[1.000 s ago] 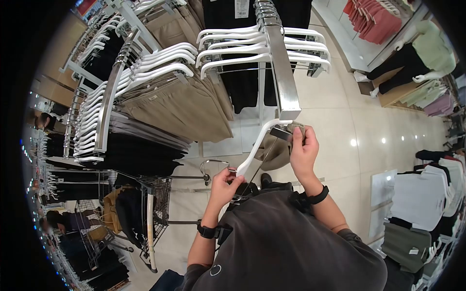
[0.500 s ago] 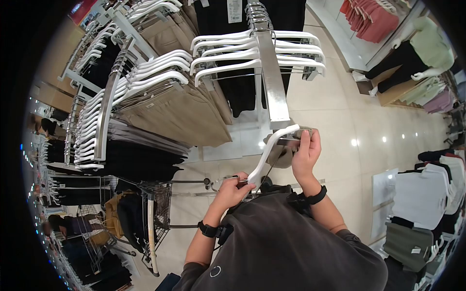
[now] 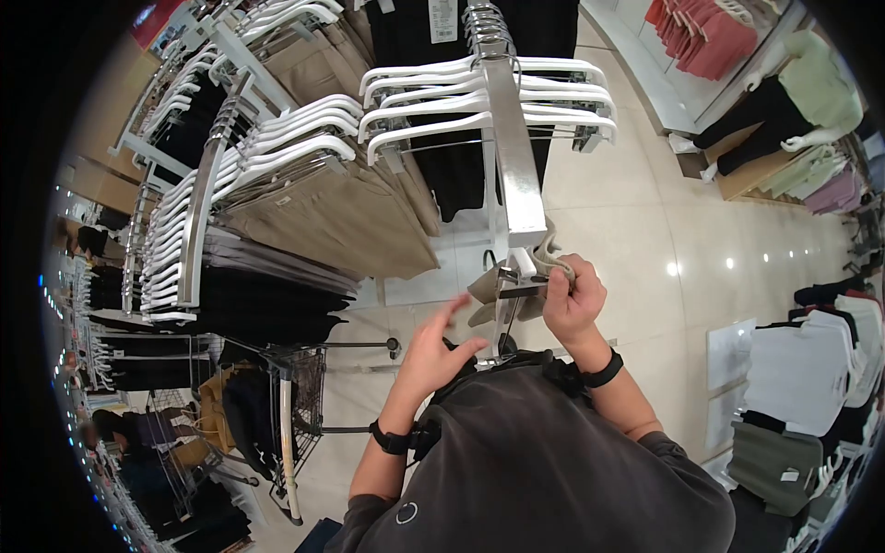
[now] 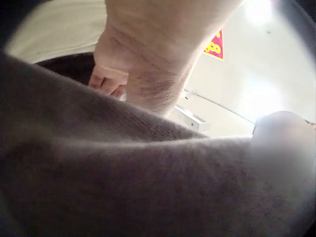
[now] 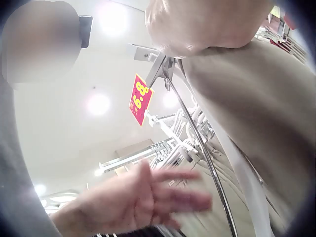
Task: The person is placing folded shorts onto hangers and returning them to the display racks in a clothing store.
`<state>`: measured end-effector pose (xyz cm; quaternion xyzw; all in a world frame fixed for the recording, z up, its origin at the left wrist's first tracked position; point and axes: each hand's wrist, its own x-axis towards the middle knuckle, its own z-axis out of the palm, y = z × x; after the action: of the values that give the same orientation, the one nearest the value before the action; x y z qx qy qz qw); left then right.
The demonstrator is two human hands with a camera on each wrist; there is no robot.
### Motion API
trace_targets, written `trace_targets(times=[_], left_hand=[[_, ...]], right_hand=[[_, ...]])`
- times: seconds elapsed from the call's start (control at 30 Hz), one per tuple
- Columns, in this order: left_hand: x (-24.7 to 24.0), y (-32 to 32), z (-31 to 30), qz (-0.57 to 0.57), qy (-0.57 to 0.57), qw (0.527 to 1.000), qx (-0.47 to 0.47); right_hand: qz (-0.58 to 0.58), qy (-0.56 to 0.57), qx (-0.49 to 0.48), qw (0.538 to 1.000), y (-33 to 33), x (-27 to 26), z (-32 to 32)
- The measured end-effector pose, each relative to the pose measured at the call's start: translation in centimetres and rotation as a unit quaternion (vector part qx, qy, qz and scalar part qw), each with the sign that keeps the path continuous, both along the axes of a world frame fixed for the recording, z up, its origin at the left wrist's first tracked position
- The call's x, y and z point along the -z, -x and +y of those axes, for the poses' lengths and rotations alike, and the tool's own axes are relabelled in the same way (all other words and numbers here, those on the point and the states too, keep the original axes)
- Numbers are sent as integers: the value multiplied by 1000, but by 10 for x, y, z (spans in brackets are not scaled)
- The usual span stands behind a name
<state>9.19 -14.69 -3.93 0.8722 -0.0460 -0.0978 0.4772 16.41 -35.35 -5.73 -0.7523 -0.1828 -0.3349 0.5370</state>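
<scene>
My right hand [image 3: 576, 300] grips the gathered top of a beige garment [image 3: 550, 251], its thumb beside a metal hanger clip [image 3: 524, 291]. A white clip hanger [image 3: 503, 318] hangs nearly end-on toward me, below the end of the display rail [image 3: 521, 189]. In the right wrist view, the metal rod [image 5: 202, 143] of the hanger runs down beside the beige cloth [image 5: 252, 94]. To the left of the hanger, my left hand [image 3: 438, 350] is held with spread fingers and nothing in it. That hand [image 5: 143, 202] is blurred in the right wrist view.
White hangers [image 3: 429, 129] line the rail ahead, with black garments beneath. Beige trousers [image 3: 341, 217] hang on a rack at left. A shopping cart [image 3: 300, 387] stands left of me. Folded white tops [image 3: 793, 378] are at right, beyond tiled floor. A mannequin [image 3: 811, 101] stands farther off.
My left hand has let go of the hanger's near end and drawn away with its fingers spread. The hanger has swung from slanting to nearly end-on. My right hand still holds the beige garment.
</scene>
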Motion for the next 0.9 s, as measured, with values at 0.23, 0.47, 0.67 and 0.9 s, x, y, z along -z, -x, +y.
trace_targets(times=[0.23,0.47,0.67,0.9], left_hand=[[2,-22,-14,-117,195,974,6],[-7,-13,-11,-131,255,958,11],[7,1,-11,-124,385,913,-45],[-1,7,19,-120,436,888,-84]], right_hand=[[-8,-8,-94,996,12,-7,12],[-14,27,-154,988,17,-17,12],[-29,42,-191,980,17,-25,19],[100,107,-236,961,3,-45,7]])
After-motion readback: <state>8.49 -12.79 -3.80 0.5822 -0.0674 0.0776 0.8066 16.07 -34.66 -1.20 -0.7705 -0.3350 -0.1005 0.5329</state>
